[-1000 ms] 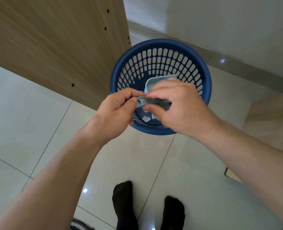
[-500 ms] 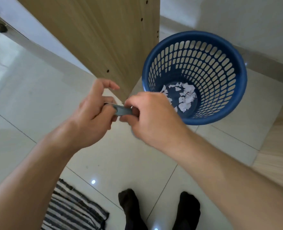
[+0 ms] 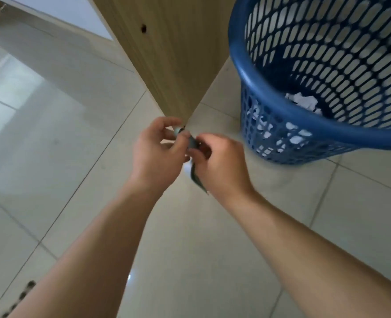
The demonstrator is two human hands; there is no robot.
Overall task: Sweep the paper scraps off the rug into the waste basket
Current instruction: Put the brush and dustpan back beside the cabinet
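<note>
Both hands have moved off the waste basket toward the wooden panel's (image 3: 178, 53) foot. Left hand (image 3: 156, 154) is pinching the grey dustpan handle (image 3: 193, 143), right hand (image 3: 219, 164) is curling around it. Blue waste basket (image 3: 279, 125) is sitting right, paper scraps (image 3: 302, 101) lying inside; rug edge (image 3: 21, 297) showing far left.

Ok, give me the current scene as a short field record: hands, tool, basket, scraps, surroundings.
left hand: left hand pinching the top end of the small grey-green plastic dustpan set
right hand: right hand gripping the same tool lower down
tool position: above the pale tiled floor, left of the basket
basket: blue perforated plastic waste basket standing on the floor
scraps: white paper scraps lying inside the basket
surroundings: light wooden panel beside the basket; striped rug edge at lower left
</note>
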